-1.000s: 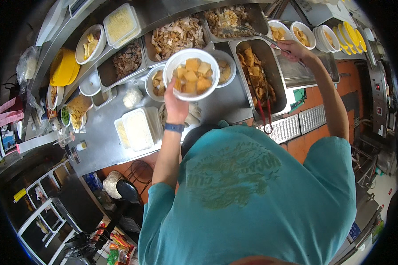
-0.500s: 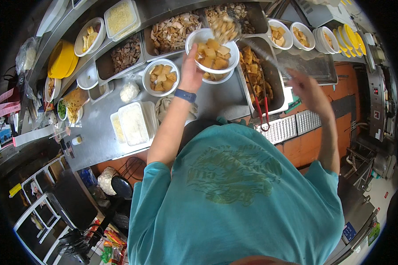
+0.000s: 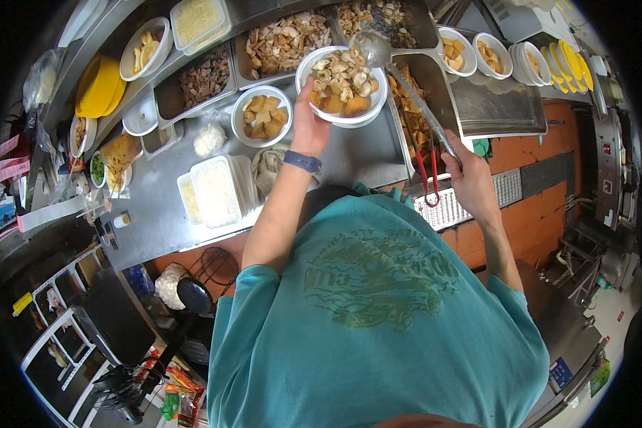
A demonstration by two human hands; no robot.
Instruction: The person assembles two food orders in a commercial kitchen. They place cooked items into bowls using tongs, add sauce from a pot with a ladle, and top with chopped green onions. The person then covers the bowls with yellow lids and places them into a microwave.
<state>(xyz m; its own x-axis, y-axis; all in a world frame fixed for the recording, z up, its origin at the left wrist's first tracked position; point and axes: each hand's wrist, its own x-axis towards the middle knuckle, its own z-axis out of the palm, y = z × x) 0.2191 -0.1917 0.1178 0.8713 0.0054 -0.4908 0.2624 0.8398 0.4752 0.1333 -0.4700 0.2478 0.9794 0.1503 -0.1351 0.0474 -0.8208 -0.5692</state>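
My left hand (image 3: 311, 130) grips the left side of a white bowl (image 3: 355, 120), fingers closed at its rim. Browned potato chunks (image 3: 353, 107) lie in the bowl, with pale sliced pieces like mushrooms (image 3: 341, 73) heaped over them. My right hand (image 3: 469, 175) is closed round the long handle of a metal ladle (image 3: 422, 107). The ladle's round head rests over the bowl's far right edge and looks mostly emptied. Red-handled tongs (image 3: 426, 175) lean in the pan of potato pieces (image 3: 409, 107), left of my right hand.
Another white bowl of potato (image 3: 265, 120) stands left of my left hand. Beyond are pans of sliced meat (image 3: 287, 43) and mushroom-like pieces (image 3: 378, 21). More filled bowls (image 3: 455, 53) line the back right; lidded white tubs (image 3: 217, 189) and a cloth (image 3: 267, 170) lie nearer.
The ladle has tipped its pale slices onto the potato in the held bowl. My right hand has come inward and lower. The bowl stays in my left hand.
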